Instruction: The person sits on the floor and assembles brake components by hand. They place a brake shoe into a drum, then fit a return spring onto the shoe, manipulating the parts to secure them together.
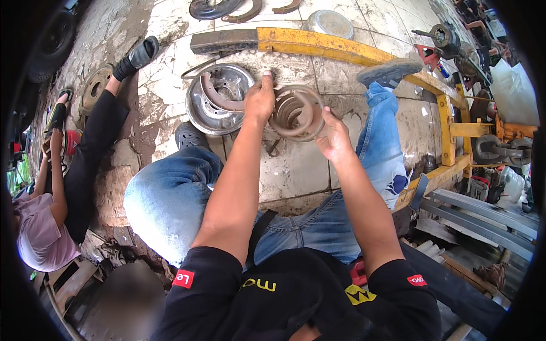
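Observation:
Between both my hands is a round, rust-brown coil spring (296, 113), its rings seen end-on. My left hand (260, 101) presses on its left side with the thumb pointing up; the other fingers are hidden. On its right side, my right hand (334, 135) grips the rim with bent fingers and thumb. Just left of my left hand, a round metal backing plate (197, 116) lies on the tiles. A curved brake shoe (215, 98) rests over that plate, one end close to my left hand.
A yellow steel beam (318, 41) crosses beyond my hands and joins a yellow frame (446, 131) on the right. A round metal lid-like part (329, 24) and a dark disc (213, 7) lie farther off. Another person (91, 148) sits at the left with legs stretched out.

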`<state>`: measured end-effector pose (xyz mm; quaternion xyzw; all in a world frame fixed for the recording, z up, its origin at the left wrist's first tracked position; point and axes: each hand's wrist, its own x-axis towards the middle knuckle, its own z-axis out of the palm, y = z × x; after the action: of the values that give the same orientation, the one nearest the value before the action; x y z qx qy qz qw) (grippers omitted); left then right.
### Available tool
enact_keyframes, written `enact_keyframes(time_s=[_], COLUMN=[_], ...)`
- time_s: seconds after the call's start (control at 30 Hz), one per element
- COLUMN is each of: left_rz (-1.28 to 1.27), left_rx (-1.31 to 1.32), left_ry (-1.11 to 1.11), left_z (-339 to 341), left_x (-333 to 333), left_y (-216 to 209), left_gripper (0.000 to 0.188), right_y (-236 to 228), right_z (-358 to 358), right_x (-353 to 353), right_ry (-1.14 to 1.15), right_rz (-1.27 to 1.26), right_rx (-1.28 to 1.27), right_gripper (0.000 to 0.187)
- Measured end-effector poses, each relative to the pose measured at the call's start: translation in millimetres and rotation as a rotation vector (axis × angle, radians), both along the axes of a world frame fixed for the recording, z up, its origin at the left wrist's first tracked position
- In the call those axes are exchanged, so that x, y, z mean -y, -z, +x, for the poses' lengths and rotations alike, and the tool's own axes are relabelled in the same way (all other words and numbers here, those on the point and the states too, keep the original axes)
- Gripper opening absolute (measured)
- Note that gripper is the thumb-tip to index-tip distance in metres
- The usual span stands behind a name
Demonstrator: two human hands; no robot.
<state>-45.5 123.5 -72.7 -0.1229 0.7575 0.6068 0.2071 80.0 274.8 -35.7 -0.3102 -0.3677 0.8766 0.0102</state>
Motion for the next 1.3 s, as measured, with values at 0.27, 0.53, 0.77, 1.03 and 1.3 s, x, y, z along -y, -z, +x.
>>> enact_keyframes(time_s=[0.27,0.53,0.77,1.03,1.3], left_rz=[0.185,-0.178,-0.216,-0.115,-0.102], left_rx=[0.145,-0.147,-0.23,-0.1,-0.097], left_ry=[-0.004,0.047,0.082,0.149,0.158], left_z=[17,18,11,18,24], left_x=[1,7,12,5,3], left_y=[-27,-22,-17,-30,-35], left_gripper=[0.04,0.04,0.04,0.036,0.039], right_y=[13,-42,-26,-11,-14], right_z=[36,-24,-8,-8,-44], right_x=[37,10,31,6,-10], right_ry=[-0.056,-0.175,-0.347,-0.359,-0.428], right_rz=[0.154,-0.118,-0.122,-0.062,-0.102], right_rx=[-0.116,0.013,0.148,0.091,-0.029], right_gripper=[0.037,0.054,0.068,0.067,0.066])
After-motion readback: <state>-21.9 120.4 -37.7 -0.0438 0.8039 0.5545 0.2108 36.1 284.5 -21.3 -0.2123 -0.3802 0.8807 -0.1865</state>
